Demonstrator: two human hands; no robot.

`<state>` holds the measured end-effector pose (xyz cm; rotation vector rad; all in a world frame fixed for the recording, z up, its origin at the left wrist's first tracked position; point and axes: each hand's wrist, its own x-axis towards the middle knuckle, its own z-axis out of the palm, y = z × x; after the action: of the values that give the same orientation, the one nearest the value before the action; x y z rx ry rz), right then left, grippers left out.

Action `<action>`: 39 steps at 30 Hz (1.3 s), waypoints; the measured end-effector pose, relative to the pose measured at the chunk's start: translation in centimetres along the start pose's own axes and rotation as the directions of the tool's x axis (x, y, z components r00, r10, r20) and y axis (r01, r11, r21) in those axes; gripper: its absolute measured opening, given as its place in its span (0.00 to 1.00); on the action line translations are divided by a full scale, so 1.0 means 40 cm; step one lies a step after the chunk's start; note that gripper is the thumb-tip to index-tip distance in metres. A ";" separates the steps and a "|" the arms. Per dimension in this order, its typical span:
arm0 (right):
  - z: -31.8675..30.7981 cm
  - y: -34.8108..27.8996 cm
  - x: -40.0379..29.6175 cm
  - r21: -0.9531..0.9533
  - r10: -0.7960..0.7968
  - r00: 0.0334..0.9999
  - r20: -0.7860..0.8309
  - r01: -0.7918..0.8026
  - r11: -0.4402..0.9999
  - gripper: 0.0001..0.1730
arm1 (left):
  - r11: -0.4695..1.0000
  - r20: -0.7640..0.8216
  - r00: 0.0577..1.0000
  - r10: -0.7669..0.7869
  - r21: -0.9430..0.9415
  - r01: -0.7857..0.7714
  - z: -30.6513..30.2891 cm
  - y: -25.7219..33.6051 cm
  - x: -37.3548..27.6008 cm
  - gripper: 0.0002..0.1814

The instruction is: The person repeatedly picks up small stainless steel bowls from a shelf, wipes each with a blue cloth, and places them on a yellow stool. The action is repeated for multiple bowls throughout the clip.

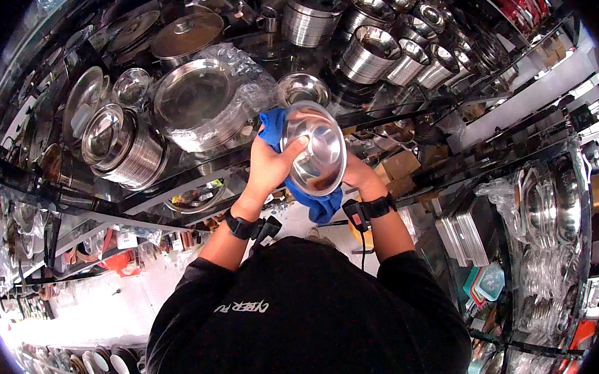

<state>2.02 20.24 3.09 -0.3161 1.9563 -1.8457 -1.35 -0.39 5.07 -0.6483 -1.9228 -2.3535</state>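
Observation:
A shiny stainless steel bowl (323, 156) is held up in front of me, its hollow side turned towards my head. My left hand (273, 160) grips its left side, with the thumb over the rim and inside the bowl. A blue cloth (314, 207) is bunched around the back of the bowl and shows above my left hand and below the bowl. At the bowl's lower right edge is my right hand (357, 172); its fingers are hidden behind the bowl. Just beyond, another small steel bowl (303, 87) sits on the shelf.
The dark shelf ahead bears a plastic-wrapped stack of round steel trays (195, 103), a tall stack of steel bowls (130, 147) and several stacked steel pots (312, 14). Its metal front edge (152, 190) runs below my hands. Wrapped steel dishes (541, 210) fill a rack at the right.

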 end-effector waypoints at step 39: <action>-0.034 -0.117 -0.129 -0.425 -0.410 0.884 -0.222 0.291 0.857 0.41 | 0.990 -0.106 0.986 -0.127 0.050 0.132 -0.077 -0.073 0.009 0.26</action>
<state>5.36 23.37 8.54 -0.5751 2.6344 -1.7959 -3.40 -2.53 2.03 -0.4015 -2.0367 -2.3435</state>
